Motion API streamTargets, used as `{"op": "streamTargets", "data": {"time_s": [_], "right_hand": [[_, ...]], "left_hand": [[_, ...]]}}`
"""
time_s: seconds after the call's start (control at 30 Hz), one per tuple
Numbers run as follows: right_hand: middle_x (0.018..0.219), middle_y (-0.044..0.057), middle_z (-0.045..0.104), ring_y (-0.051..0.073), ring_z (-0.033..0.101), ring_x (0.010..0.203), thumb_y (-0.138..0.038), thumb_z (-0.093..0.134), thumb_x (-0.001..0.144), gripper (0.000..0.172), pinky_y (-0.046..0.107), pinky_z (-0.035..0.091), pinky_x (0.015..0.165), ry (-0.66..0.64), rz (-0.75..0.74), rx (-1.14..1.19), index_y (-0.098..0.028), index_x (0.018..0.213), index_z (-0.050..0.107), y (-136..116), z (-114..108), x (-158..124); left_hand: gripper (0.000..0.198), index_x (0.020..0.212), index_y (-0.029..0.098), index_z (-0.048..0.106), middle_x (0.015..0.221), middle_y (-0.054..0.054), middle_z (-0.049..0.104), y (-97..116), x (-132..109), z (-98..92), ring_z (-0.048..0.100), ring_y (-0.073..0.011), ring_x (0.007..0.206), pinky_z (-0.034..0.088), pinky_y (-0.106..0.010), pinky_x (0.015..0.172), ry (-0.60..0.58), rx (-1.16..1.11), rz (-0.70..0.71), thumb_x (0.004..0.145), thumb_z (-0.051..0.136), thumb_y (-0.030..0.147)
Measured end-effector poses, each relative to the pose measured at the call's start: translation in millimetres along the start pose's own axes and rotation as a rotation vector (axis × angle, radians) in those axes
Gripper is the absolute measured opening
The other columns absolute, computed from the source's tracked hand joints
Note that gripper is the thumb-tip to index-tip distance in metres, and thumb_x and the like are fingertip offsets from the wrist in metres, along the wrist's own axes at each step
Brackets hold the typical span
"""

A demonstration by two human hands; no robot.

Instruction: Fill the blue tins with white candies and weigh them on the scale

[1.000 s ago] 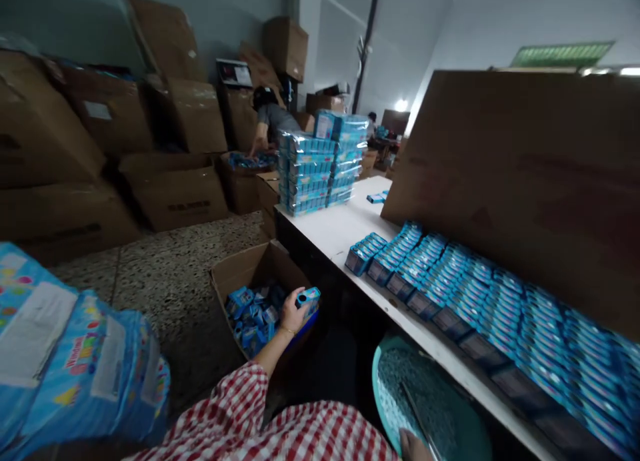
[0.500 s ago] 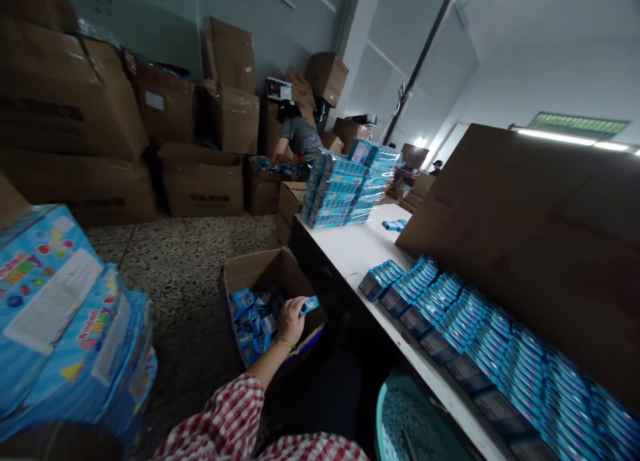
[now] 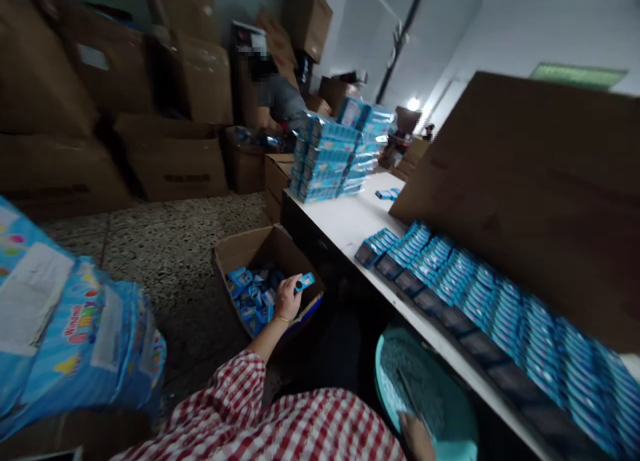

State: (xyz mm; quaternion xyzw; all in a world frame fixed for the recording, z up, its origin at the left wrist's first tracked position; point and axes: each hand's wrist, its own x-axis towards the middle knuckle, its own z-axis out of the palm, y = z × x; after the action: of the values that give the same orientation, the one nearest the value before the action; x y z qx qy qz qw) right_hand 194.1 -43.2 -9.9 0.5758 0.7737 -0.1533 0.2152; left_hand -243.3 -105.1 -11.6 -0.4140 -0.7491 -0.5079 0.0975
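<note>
My left hand [image 3: 289,300] is closed around a small blue box [image 3: 305,282] with a dark round spot at its near end. It is above the right side of an open cardboard carton [image 3: 240,249], where several similar blue boxes [image 3: 256,298] lie in a loose heap. At the bottom, my right hand [image 3: 416,436] reaches over a teal basin [image 3: 383,374] of small greyish pieces. A thin dark stick-like thing [image 3: 407,388] lies in the basin, its end close to that hand. Blur hides the right fingers, so I cannot tell whether they grip it.
On the white table [image 3: 327,220] stand rows of blue boxes [image 3: 480,294] before a large cardboard panel [image 3: 525,201]. Wrapped blue packs [image 3: 333,158] are stacked at its far end. Blue printed bags [image 3: 100,334] stand left. Behind, a person [image 3: 285,98] bends among brown cartons [image 3: 170,158].
My right hand has come into view at the basin. The left hand still holds the small box over the carton. The whole view has shifted, with the scene sitting higher in it.
</note>
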Motion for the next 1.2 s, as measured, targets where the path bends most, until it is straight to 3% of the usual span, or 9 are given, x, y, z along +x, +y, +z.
{"op": "streamTargets", "data": {"time_s": [0.07, 0.2, 0.4, 0.7, 1.0, 1.2], "right_hand": [[0.096, 0.007, 0.069, 0.021, 0.064, 0.099, -0.028, 0.02, 0.093, 0.045, 0.034, 0.047, 0.087, -0.024, -0.009, 0.077, -0.032, 0.087, 0.065, 2, 14, 14], [0.102, 0.012, 0.069, 0.023, 0.061, 0.105, -0.035, 0.018, 0.092, 0.049, 0.032, 0.043, 0.09, -0.01, 0.023, 0.148, -0.019, 0.102, 0.064, 9, 23, 19], [0.107, 0.01, 0.068, 0.022, 0.06, 0.105, -0.037, 0.02, 0.094, 0.048, 0.03, 0.042, 0.085, -0.011, 0.07, 0.149, -0.021, 0.111, 0.062, 1, 16, 8], [0.101, 0.008, 0.069, 0.02, 0.063, 0.096, -0.036, 0.021, 0.095, 0.045, 0.029, 0.041, 0.076, 0.052, 0.126, 0.191, -0.024, 0.1, 0.064, -12, 7, -5], [0.108, 0.008, 0.067, 0.02, 0.062, 0.099, -0.033, 0.025, 0.095, 0.041, 0.03, 0.043, 0.08, 0.097, 0.12, 0.269, -0.023, 0.109, 0.062, -11, 8, -9], [0.111, 0.01, 0.066, 0.022, 0.062, 0.101, -0.032, 0.031, 0.093, 0.039, 0.033, 0.045, 0.085, 0.101, 0.09, 0.352, -0.02, 0.113, 0.062, -8, 16, -3]], "left_hand": [[0.038, 0.112, 0.016, 0.056, 0.11, -0.011, 0.064, 5, -1, 2.8, 0.057, -0.0239, 0.101, 0.045, -0.04, 0.091, -0.044, -0.009, -0.003, 0.075, 0.05, 0.011], [0.036, 0.111, 0.017, 0.057, 0.109, -0.011, 0.064, 10, -2, 8.7, 0.057, -0.0238, 0.101, 0.043, -0.04, 0.092, -0.11, -0.014, 0.009, 0.076, 0.049, 0.013], [0.034, 0.108, 0.014, 0.058, 0.108, -0.013, 0.063, 4, 1, 7.2, 0.056, -0.0253, 0.103, 0.039, -0.04, 0.094, -0.122, 0.048, -0.027, 0.076, 0.047, 0.017], [0.037, 0.106, 0.014, 0.058, 0.108, -0.014, 0.061, -1, 6, 13.6, 0.053, -0.0287, 0.105, 0.037, -0.042, 0.093, -0.228, 0.19, -0.13, 0.07, 0.05, 0.019], [0.043, 0.108, 0.008, 0.058, 0.106, -0.018, 0.061, 2, 4, 35.0, 0.054, -0.0312, 0.101, 0.039, -0.042, 0.089, -0.378, 0.329, -0.164, 0.07, 0.048, 0.025], [0.038, 0.102, 0.013, 0.061, 0.098, -0.014, 0.062, 8, 7, 43.8, 0.056, -0.0298, 0.097, 0.041, -0.042, 0.088, -0.409, 0.334, -0.2, 0.068, 0.05, 0.026]]}}
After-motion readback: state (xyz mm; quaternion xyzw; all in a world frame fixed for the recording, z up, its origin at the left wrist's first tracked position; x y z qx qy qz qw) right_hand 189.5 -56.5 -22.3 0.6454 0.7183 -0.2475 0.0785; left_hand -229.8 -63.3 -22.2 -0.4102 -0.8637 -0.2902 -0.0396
